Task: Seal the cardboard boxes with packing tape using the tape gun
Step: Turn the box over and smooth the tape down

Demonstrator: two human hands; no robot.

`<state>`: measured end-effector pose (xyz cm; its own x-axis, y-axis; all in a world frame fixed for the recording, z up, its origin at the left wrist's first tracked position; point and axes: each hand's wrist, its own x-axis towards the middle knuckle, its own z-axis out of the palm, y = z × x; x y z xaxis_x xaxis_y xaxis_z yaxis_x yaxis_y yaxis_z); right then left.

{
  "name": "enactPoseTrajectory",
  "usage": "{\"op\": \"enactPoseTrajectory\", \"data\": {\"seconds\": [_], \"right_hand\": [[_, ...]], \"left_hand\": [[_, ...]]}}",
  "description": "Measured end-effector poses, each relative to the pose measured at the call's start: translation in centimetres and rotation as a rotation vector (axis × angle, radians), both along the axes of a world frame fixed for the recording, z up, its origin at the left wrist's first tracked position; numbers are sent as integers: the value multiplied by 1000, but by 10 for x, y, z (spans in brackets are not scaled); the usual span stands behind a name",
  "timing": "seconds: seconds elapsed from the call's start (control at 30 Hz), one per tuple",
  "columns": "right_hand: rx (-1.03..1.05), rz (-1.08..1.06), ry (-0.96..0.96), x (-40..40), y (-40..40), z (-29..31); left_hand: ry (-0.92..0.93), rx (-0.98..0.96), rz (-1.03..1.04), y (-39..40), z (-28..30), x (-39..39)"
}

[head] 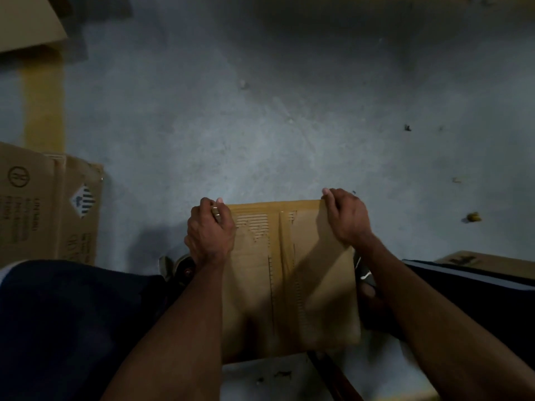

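A brown cardboard box (pixel 289 279) stands on the floor between my legs, with a strip of tape running down its top seam and torn patches beside it. My left hand (pixel 210 233) grips the box's far left corner, fingers curled over the edge, a ring on one finger. My right hand (pixel 346 217) grips the far right corner the same way. No tape gun is in view.
Grey concrete floor (pixel 275 111) stretches ahead. A printed flattened carton (pixel 49 204) lies at the left, more cardboard (pixel 26 21) at the top left, and another box (pixel 486 261) at the right edge. My sandalled feet flank the box. Small debris dots the floor.
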<state>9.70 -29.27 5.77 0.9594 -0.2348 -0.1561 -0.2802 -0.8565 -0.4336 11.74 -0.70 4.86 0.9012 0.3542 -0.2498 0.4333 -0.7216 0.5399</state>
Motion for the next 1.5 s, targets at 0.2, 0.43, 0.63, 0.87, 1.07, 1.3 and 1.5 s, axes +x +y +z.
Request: {"op": "enactPoseTrajectory", "data": {"seconds": [0.2,0.43,0.63,0.87,1.07,1.3,1.5], "right_hand": [[215,-159,-86,-3,4,-14],[329,-229,-19,-3,4,-8],[416,-337,81,0,-1,-14],[506,-413,140,2,-4,-16],[557,-485,215,5,-6,-20],[462,-484,244,7,-6,-22],[334,-511,46,0,2,-20]], "left_hand": [[-2,5,-7,-1,-2,-1],[-7,-12,6,0,-5,-1],[5,-72,47,2,-4,-1],[11,-106,79,2,-2,1],[26,-139,116,3,-1,1],[26,-102,91,1,-2,2],[38,-47,63,-1,-3,0]]}}
